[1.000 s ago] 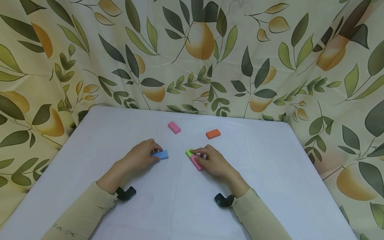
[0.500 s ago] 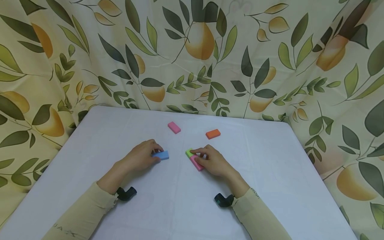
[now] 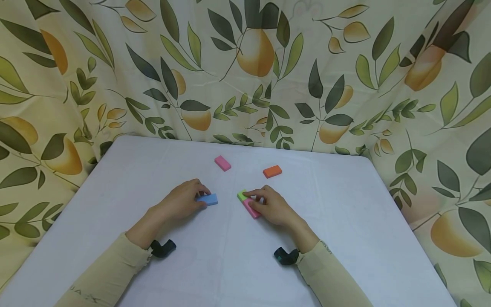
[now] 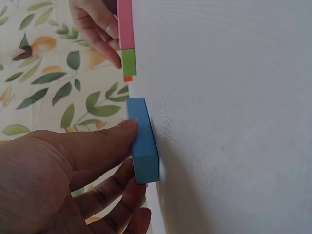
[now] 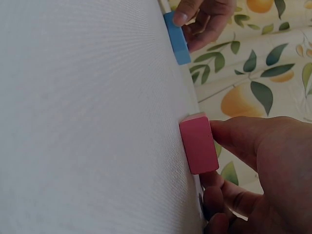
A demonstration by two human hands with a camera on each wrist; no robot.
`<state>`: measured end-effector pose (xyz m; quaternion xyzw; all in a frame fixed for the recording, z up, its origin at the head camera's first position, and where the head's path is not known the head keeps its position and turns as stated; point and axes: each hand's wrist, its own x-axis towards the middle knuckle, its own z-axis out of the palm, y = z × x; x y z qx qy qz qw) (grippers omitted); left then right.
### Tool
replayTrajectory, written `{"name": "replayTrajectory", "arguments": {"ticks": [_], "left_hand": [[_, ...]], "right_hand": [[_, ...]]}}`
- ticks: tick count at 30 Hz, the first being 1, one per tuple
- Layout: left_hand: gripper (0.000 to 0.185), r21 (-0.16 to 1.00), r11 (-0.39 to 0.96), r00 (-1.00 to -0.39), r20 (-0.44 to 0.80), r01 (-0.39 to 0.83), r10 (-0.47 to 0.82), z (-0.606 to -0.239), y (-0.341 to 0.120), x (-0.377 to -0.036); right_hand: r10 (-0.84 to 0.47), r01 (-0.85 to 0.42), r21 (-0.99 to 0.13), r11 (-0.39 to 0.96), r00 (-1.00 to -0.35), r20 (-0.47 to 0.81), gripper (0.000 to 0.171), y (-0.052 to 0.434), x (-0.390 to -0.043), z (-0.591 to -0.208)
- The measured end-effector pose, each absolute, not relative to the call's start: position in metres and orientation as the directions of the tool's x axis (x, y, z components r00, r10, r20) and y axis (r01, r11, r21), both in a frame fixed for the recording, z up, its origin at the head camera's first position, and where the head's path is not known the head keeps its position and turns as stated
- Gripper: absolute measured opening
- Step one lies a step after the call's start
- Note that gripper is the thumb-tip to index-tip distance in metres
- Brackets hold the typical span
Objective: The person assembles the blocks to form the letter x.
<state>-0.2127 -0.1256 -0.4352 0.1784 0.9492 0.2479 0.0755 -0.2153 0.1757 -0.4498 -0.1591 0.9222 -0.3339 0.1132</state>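
Note:
My left hand (image 3: 184, 198) pinches a blue rectangular block (image 3: 210, 199) between thumb and fingers, low over the white cloth. Up close in the left wrist view, the blue block (image 4: 144, 141) lies flat side down, its underside on or just above the cloth. To the right, my right hand (image 3: 274, 207) grips a pink block (image 3: 251, 209) that lies end to end with a lime green block (image 3: 242, 195); the index fingertip is near the green one. In the right wrist view the pink block (image 5: 200, 145) sits between thumb and fingers and hides the green one.
Toward the back of the white-covered table (image 3: 326, 192) lie a second pink block (image 3: 223, 163) and an orange block (image 3: 272, 171), apart from each other. A curtain (image 3: 245, 85) with a fruit and leaf pattern hangs behind the table and along its sides.
The left hand has slid slightly to the right with the blue block, toward the pink and green blocks. My right hand and the other blocks stay where they were.

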Motion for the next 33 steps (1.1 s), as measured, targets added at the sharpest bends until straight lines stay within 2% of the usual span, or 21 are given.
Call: {"name": "replayTrajectory", "arguments": {"ticks": [33], "left_hand": [[0.032, 0.517, 0.802, -0.921, -0.059, 0.301, 0.384, -0.4357, -0.1173, -0.2123]], "right_hand": [[-0.367, -0.206, -0.659, 0.723, -0.923, -0.114, 0.034, 0.1757, -0.214, -0.4487]]}}
